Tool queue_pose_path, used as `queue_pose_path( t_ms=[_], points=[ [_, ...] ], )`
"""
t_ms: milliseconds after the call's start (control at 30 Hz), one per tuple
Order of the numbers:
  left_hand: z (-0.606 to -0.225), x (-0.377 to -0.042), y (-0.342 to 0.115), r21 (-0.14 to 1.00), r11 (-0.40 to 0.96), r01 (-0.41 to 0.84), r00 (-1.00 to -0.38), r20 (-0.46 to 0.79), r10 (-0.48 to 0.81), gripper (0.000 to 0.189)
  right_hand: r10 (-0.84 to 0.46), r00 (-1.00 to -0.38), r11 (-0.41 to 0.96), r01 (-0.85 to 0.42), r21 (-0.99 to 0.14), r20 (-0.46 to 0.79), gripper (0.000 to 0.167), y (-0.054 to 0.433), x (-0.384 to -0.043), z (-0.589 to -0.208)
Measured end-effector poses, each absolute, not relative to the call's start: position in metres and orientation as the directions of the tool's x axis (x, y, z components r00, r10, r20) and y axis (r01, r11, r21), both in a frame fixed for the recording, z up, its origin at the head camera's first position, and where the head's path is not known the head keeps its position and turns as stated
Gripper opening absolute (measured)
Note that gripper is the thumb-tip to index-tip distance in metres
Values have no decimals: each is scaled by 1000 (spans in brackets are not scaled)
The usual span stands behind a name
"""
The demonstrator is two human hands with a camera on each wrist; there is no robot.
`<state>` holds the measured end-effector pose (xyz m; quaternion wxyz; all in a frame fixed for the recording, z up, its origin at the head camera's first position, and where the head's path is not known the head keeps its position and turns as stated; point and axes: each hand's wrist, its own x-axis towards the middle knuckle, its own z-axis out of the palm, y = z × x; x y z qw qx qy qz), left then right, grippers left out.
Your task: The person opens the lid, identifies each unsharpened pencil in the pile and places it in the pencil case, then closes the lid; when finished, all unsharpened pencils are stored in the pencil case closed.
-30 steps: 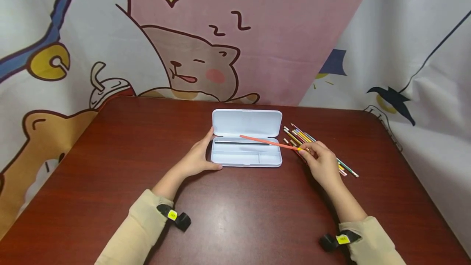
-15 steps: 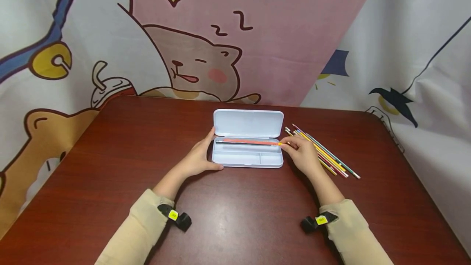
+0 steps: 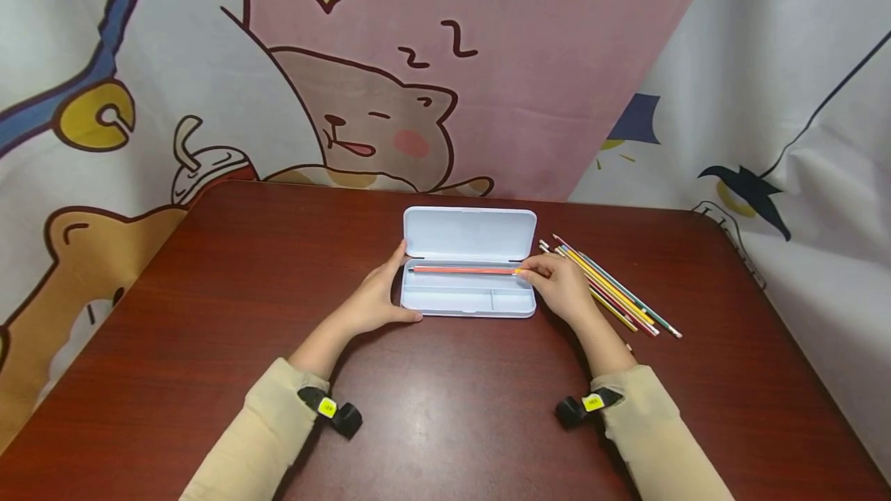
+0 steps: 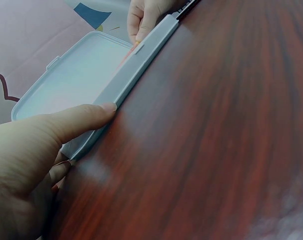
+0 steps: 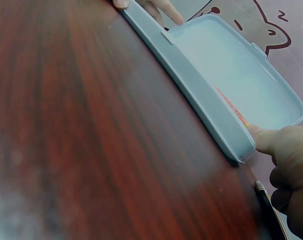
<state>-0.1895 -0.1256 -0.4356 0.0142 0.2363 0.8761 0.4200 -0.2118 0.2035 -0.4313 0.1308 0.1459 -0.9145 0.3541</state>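
A white pencil case (image 3: 445, 300) lies on the table with its lid (image 3: 469, 232) raised at the back. My left hand (image 3: 372, 296) grips its left end, the thumb along the front wall and the other fingers behind, as the left wrist view shows. My right hand (image 3: 560, 284) pinches the yellow end of an orange pencil (image 3: 462, 270) over the right part of the case. This pencil lies lengthwise in the long rear compartment, overlapping a dark pencil (image 3: 412, 270) of which little shows.
Several coloured pencils (image 3: 619, 292) lie in a loose slanted bundle right of the case, partly behind my right hand. The dark red wooden table (image 3: 445, 408) meets a printed cloth (image 3: 529, 99) at its back edge.
My right hand has moved left and brought the orange pencil from a slant above the case to lying along the rear compartment. My left hand has stayed on the case.
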Motion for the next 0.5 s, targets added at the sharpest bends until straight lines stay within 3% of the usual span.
queue_pose_path(
  t_ms=[500],
  points=[
    [-437,-190,-126,740,530,415,-883,185,432,126,-185,-960,767,-273,-580,208,18,200,-213,-429]
  ],
)
